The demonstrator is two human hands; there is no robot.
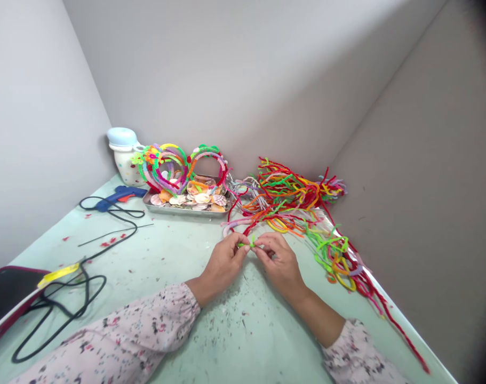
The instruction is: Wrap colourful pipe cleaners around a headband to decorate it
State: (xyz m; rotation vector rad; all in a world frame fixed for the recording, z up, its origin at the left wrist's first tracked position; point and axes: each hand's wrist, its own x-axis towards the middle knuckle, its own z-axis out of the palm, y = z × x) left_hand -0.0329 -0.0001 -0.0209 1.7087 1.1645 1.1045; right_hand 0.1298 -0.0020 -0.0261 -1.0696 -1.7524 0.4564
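Note:
My left hand (225, 260) and my right hand (278, 261) meet over the middle of the pale green table (166, 256). Both pinch a small green pipe cleaner piece (248, 245) between their fingertips. Just beyond the hands lies a tangled heap of coloured pipe cleaners (291, 200), red, green, orange and yellow. More strands (341, 256) trail along the right wall toward me.
A metal tray (186, 208) holds seashells and pipe-cleaner heart hoops (174, 165). A white jar with a blue lid (125, 154) stands in the corner. A blue glue gun (120, 196) and its black cord (86, 277) lie left. A dark case (6, 298) sits at the left edge.

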